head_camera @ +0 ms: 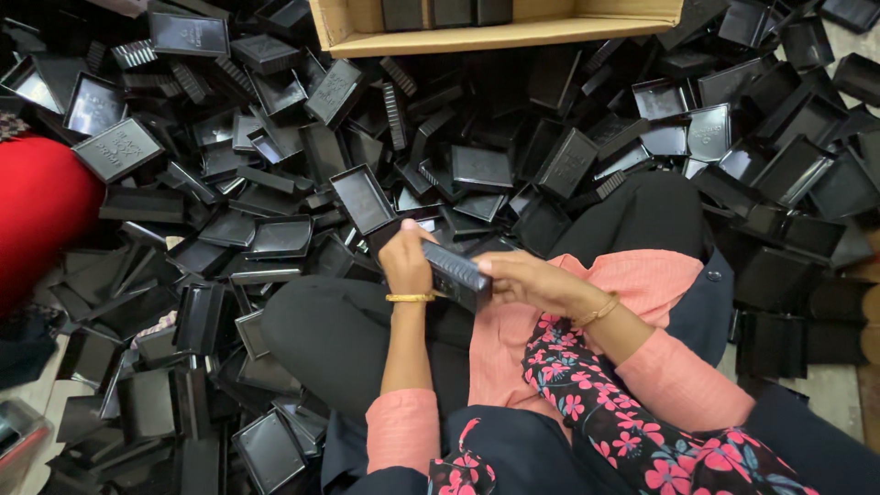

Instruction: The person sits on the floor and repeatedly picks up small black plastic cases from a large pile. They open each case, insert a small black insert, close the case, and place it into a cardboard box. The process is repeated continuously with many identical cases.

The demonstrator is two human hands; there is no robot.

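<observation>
I sit on the floor with a stack of small black plastic trays (456, 272) held over my lap. My left hand (406, 259) grips the stack's left end, a gold bangle on that wrist. My right hand (532, 280) closes on its right end, fingers laid along the ribbed side. One open black tray (363, 198) lies just beyond my left hand. A large heap of the same black trays (275, 165) surrounds my knees on every side.
A cardboard box (495, 26) with several black trays standing in it sits at the top centre. A person's red sleeve (37, 211) shows at the left edge. Bare floor shows at lower right (834, 390) and lower left.
</observation>
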